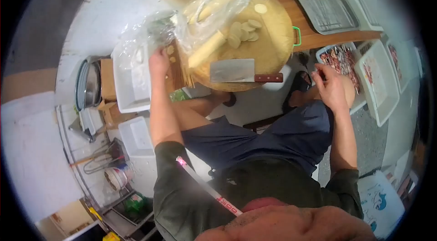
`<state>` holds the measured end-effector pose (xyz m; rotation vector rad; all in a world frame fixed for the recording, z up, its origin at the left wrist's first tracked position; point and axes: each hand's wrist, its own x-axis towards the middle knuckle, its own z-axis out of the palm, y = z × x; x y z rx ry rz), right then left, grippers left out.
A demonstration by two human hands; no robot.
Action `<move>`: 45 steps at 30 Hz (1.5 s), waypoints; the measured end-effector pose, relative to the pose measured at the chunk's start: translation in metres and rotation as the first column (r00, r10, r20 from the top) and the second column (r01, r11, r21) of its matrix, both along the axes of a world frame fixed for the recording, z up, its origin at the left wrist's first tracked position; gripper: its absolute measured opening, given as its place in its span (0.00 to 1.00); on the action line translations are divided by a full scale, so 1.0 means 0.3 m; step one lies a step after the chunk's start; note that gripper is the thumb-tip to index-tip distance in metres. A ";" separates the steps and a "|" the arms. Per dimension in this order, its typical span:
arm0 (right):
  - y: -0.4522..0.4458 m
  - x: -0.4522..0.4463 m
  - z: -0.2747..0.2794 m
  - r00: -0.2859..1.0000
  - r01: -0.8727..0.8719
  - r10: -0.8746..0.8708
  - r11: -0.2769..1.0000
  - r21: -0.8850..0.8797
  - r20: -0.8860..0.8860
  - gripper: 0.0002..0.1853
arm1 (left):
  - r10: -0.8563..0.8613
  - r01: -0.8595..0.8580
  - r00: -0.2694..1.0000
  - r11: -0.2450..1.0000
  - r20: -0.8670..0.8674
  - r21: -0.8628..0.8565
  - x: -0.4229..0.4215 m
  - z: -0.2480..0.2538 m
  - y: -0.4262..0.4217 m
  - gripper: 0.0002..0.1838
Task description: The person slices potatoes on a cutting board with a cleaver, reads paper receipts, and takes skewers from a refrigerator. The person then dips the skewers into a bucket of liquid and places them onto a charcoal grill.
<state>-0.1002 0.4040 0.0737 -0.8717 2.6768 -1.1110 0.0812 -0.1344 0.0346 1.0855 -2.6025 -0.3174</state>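
My left hand (159,62) is at the left edge of the wooden table, beside a crumpled clear plastic bag (141,36) and small pale pieces; its fingertips are too unclear to read. Over my right knee, my right hand (331,88) has loosely bent fingers apart, with nothing visible in them. A cleaver (233,70) with a brown handle lies flat on the near edge of the round chopping board (275,27). Behind it are pale round slices (243,33) and a long peeled pale piece (208,49), which lies partly under a clear bag (195,27).
A metal tray (332,13) with pale slices stands at the back right. Below it are a container of skewers (339,59) and a white tub (378,82). White tubs (129,77) and a wire rack stand on the left. A lit cigarette (205,184) shows near the chest.
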 end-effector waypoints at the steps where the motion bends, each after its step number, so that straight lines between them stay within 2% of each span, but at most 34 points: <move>1: 0.026 -0.003 0.030 0.998 0.042 -0.038 0.995 0.086 -0.052 0.14 | -0.024 0.024 0.999 1.000 -0.034 0.005 0.014 0.022 0.023 0.15; 4: 0.084 -0.014 0.086 0.986 0.126 -0.110 0.984 0.129 -0.126 0.14 | -0.066 0.075 0.989 0.995 -0.132 0.067 0.048 0.083 0.158 0.14; 5: 0.105 -0.015 0.088 0.978 0.126 -0.086 0.969 0.215 -0.188 0.16 | -0.072 0.089 0.984 0.991 -0.164 0.097 0.052 0.094 0.202 0.13; 8: 0.106 0.007 0.055 0.929 0.122 -0.011 0.952 0.280 -0.369 0.17 | -0.030 0.067 0.978 0.982 -0.207 0.178 0.034 0.072 0.258 0.13; 9: 0.095 0.014 0.045 0.913 0.119 0.039 0.926 0.357 -0.406 0.19 | 0.017 0.049 0.967 0.967 -0.254 0.250 0.008 0.058 0.265 0.14; 12: 0.067 -0.023 0.038 0.932 0.056 0.077 0.935 0.350 -0.354 0.18 | -0.015 0.082 0.931 0.982 -0.365 0.168 -0.071 -0.016 0.282 0.13; 15: 0.072 -0.101 0.034 0.956 -0.023 0.137 0.916 0.401 -0.259 0.16 | -0.232 0.176 0.888 0.969 -0.396 -0.175 -0.137 -0.008 0.278 0.12; 18: 0.013 -0.190 0.024 0.968 -0.080 0.164 0.919 0.387 -0.189 0.13 | -0.330 0.231 0.901 0.915 -0.282 -0.331 -0.201 -0.027 0.248 0.12; 21: -0.011 -0.239 0.028 0.980 -0.147 0.187 0.902 0.405 -0.062 0.15 | -0.378 0.254 0.886 0.881 -0.269 -0.399 -0.220 -0.092 0.224 0.14; 24: -0.040 -0.239 0.088 0.974 -0.216 0.179 0.919 0.331 0.139 0.17 | -0.331 0.242 0.882 0.929 -0.336 -0.280 -0.237 -0.113 0.303 0.15; 25: -0.049 -0.208 0.116 0.985 -0.168 0.139 0.918 0.359 0.105 0.14 | -0.412 0.363 0.894 0.896 -0.176 -0.254 -0.220 -0.091 0.350 0.15; 26: -0.063 -0.183 0.169 0.978 -0.187 0.138 0.911 0.366 0.158 0.12 | -0.493 0.482 0.870 0.850 -0.002 -0.212 -0.185 -0.031 0.406 0.15; 28: -0.044 -0.068 0.190 0.969 -0.086 -0.021 0.905 0.416 0.246 0.11 | -0.466 0.489 0.872 0.843 -0.152 0.222 -0.154 0.123 0.536 0.13; 30: -0.023 0.092 0.251 0.964 -0.004 -0.133 0.858 0.513 0.229 0.13 | -0.548 0.537 0.830 0.736 -0.103 0.412 -0.177 0.372 0.646 0.12; 32: 0.039 0.317 0.269 0.945 0.058 -0.239 0.793 0.606 0.222 0.15 | -0.632 0.577 0.773 0.660 -0.061 0.480 -0.169 0.544 0.665 0.12; 34: 0.031 0.385 0.449 0.781 -0.029 -0.361 0.794 0.607 0.510 0.21 | -0.702 0.587 0.711 0.617 0.031 0.524 -0.159 0.678 0.667 0.12; 36: 0.074 0.391 0.577 0.642 0.031 -0.351 0.900 0.435 0.682 0.20 | -0.718 0.543 0.674 0.640 0.172 0.544 -0.182 0.808 0.634 0.12; 38: 0.181 0.350 0.658 0.575 0.105 -0.336 0.935 0.340 0.746 0.19 | -0.621 0.370 0.682 0.749 0.386 0.550 -0.184 0.868 0.584 0.12; 39: 0.246 0.330 0.685 0.541 0.139 -0.321 0.946 0.293 0.778 0.19 | -0.559 0.323 0.724 0.793 0.405 0.517 -0.192 0.886 0.571 0.12; 40: 0.327 0.316 0.711 0.509 0.243 -0.398 0.917 0.316 0.763 0.19 | -0.505 0.281 0.753 0.827 0.423 0.487 -0.205 0.927 0.580 0.13; 42: 0.546 0.293 0.736 0.408 0.461 -0.558 0.809 0.364 0.723 0.19 | -0.501 0.265 0.705 0.842 0.501 0.470 -0.254 1.020 0.671 0.16; 44: 0.778 0.328 0.719 0.281 0.737 -0.727 0.582 0.345 0.626 0.19 | -0.559 0.293 0.631 0.814 0.538 0.502 -0.375 1.059 0.752 0.17; 45: 0.890 0.330 0.774 0.181 0.789 -0.795 0.468 0.397 0.578 0.19 | -0.609 0.316 0.573 0.782 0.548 0.538 -0.434 1.067 0.803 0.18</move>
